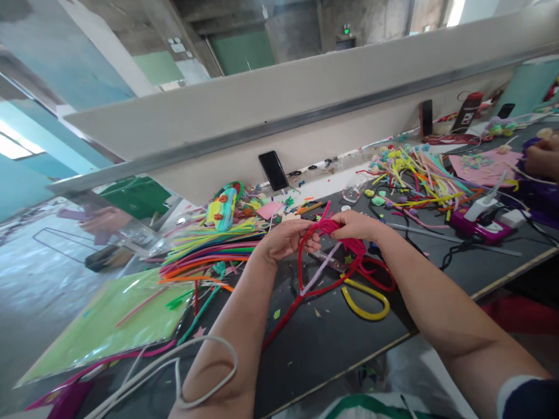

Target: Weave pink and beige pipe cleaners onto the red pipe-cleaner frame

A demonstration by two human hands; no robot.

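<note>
Both hands are at a pipe-cleaner piece (287,315) with a red loop, a red stem and a lilac strand (322,270) running up its middle. Pink pipe cleaner (353,247) is bunched at its top. My left hand (290,240) closes its fingers on the loop's upper left side. My right hand (356,226) pinches the pink bunch, thumb and forefinger close together. Under the piece lies a metal blade (332,262), partly hidden. A yellow curved loop (371,316) rests on the dark table below my right hand.
Bundles of coloured pipe cleaners (209,247) lie left, beside a green sheet in clear plastic (117,326). A phone (273,170) leans against the white partition (279,122). More pipe cleaners (419,174) and a purple power strip (480,226) are right. Another person's hand (544,156) shows far right. A white cable (205,343) crosses near my left forearm.
</note>
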